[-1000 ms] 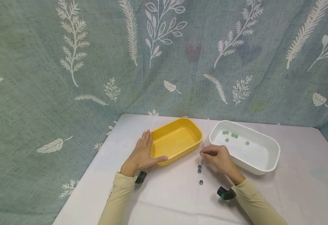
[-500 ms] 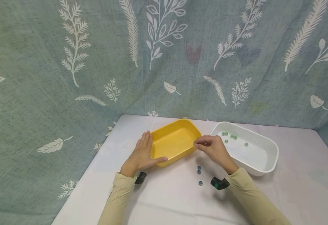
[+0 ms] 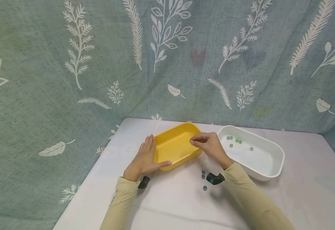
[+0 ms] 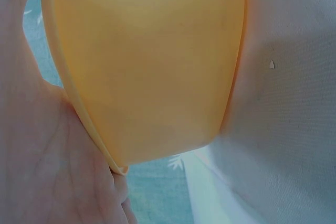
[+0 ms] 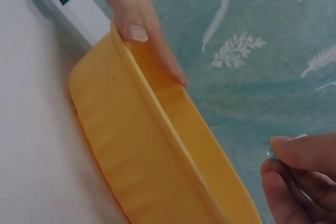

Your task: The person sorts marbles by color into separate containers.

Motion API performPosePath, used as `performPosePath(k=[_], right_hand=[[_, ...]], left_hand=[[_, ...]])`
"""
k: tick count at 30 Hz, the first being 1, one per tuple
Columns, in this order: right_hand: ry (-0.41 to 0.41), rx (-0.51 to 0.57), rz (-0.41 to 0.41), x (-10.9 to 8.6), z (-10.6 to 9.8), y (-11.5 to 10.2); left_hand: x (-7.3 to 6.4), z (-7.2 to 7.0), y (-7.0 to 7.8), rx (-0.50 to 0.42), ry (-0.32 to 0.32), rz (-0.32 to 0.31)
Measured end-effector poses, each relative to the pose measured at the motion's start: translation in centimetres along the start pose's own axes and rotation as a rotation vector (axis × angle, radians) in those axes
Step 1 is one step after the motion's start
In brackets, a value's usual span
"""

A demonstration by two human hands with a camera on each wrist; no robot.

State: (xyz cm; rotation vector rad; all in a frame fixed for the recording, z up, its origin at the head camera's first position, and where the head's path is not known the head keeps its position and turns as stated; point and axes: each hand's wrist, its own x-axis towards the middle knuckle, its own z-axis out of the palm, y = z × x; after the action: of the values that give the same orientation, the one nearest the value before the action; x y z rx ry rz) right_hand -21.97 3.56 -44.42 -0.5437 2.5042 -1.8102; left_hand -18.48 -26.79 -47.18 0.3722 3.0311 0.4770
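Observation:
My left hand [image 3: 145, 158] lies spread on the near left corner of a yellow tray [image 3: 174, 150], fingers straight and thumb along the rim. The left wrist view shows the palm against the tray's wall [image 4: 147, 66]. Over the tray's right part, my right hand [image 3: 210, 146] pinches a small clear glass marble [image 5: 272, 151] between thumb and fingertips. The marble is mostly covered by the fingers. No marbles show in the visible part of the tray. On the table lie a pair of dark blue marbles [image 3: 203, 174] and one more blue marble [image 3: 205, 188] nearer.
A white tray [image 3: 279, 166] stands to the right with several pale green marbles [image 3: 238, 141] toward its far left end. Both trays rest on a white-covered table [image 3: 167, 204]. A patterned green cloth [image 3: 144, 86] hangs behind it.
My right hand has carried the pinched marble up and left, from the table beside the blue marbles to over the yellow tray. The left hand has stayed in place.

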Motion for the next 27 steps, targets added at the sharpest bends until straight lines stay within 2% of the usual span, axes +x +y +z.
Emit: performPosePath(k=[10, 16, 27], right_hand=[[-0.027, -0.027, 0.010, 1.6, 1.9, 0.4], [-0.036, -0.055, 0.055, 2.5, 2.7, 0.7], [-0.068, -0.164, 0.079, 3.7, 3.4, 1.3]], left_hand=[[0.0, 0.0, -0.1, 0.010, -0.012, -0.007], [0.0, 0.0, -0.1, 0.016, -0.013, -0.005], [0.0, 0.1, -0.2, 0.010, -0.008, -0.001]])
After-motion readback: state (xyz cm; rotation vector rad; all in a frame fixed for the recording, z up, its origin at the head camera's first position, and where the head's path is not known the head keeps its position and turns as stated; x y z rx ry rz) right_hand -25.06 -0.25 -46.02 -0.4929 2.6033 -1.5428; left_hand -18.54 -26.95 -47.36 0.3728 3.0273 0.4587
